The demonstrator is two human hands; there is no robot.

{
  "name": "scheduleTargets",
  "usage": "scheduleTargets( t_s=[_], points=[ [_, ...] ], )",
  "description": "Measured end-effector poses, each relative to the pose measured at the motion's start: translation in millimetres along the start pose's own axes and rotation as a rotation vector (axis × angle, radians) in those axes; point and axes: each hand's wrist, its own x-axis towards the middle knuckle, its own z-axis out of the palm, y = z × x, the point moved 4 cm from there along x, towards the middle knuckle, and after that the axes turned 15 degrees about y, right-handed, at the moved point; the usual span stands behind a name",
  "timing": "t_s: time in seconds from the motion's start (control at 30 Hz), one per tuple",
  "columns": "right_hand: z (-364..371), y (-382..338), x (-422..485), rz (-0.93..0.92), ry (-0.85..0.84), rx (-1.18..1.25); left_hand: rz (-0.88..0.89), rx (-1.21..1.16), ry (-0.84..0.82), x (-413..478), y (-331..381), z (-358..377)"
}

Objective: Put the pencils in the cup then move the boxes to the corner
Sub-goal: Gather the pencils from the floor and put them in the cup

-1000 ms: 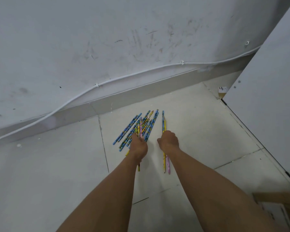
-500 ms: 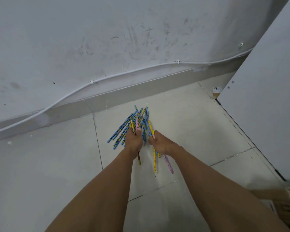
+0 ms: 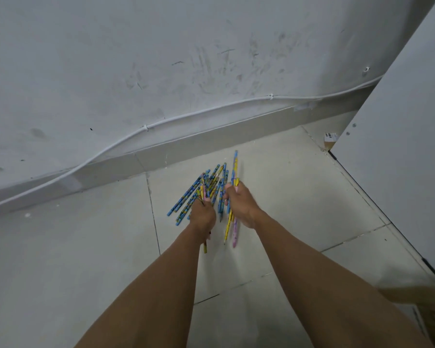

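Several blue, yellow and pink patterned pencils (image 3: 212,183) fan out over the pale floor tiles near the wall. My left hand (image 3: 203,216) is closed around one bunch of them, their ends sticking out above and below my fist. My right hand (image 3: 240,203) grips another few pencils, a yellow and a pink one (image 3: 234,234) hanging below it and a long blue one rising above. Some blue pencils (image 3: 183,200) lie at the left of the fan, beside my left hand. No cup is in view. A cardboard box (image 3: 432,305) shows partly at the lower right edge.
A scuffed white wall (image 3: 161,71) with a clipped white cable (image 3: 146,127) runs across the back. A white panel (image 3: 399,159) stands on the right, with a small box (image 3: 330,139) tucked at its far foot. Bare tiles (image 3: 60,259) spread out to the left.
Both hands have gathered pencils off the floor and lifted them; the right hand's bunch has swung from slanted to nearly straight, with a long blue pencil now sticking up.
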Motion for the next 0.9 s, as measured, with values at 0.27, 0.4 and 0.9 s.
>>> scheduleTargets(
  t_s=[0.27,0.4,0.9],
  points=[
    [4,1,9,0.278,0.203,0.378,0.029,-0.088,-0.087,-14,0,9],
    [10,-2,2,0.325,0.179,0.447,0.046,-0.087,-0.125,-15,3,12],
    [19,4,21,0.133,0.194,-0.381,0.253,0.197,0.184,46,1,-40]
  ],
)
